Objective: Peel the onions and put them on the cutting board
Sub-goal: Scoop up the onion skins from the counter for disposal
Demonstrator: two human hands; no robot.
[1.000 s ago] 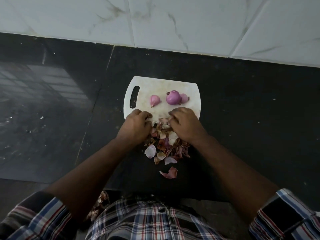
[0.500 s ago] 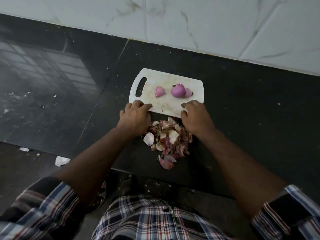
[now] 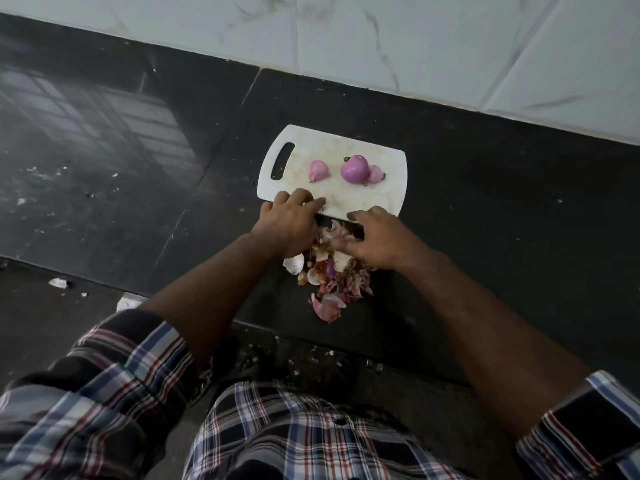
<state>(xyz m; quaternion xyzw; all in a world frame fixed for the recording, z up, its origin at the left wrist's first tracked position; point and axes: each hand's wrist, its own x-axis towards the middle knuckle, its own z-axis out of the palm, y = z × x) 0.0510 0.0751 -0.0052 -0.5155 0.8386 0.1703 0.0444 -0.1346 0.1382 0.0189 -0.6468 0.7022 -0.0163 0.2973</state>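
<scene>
White cutting board [image 3: 367,199] lies flat on the black counter [image 3: 502,209], handle slot at its left end, long far edge roughly parallel to the marble-tile wall [image 3: 381,39]. 3 peeled onions sit on the board's far half: 1 small onion [image 3: 318,170] just right of the slot, 1 big onion [image 3: 354,169] toward the right end, and another small one [image 3: 375,174] touching the big one's right side. All 3 are pink-purple, with no loose skin on them.

Left hand [image 3: 290,225]: fingers curled over the board's near-left edge, fingertips resting on the board surface; cannot tell if anything is pinched under them. Right hand [image 3: 375,239]: at the near-right edge of the board, fingers curled down into the peel pile [image 3: 330,275]; the grip itself is hidden, so cannot tell if it holds peels.

The peel pile lies on the counter just off the board's near edge, between and below both hands and running toward the counter's near edge. White scraps dot the counter's left side.

Checked shirt [image 3: 277,434], sleeves rolled. No brands, labels or readable writing anywhere.
</scene>
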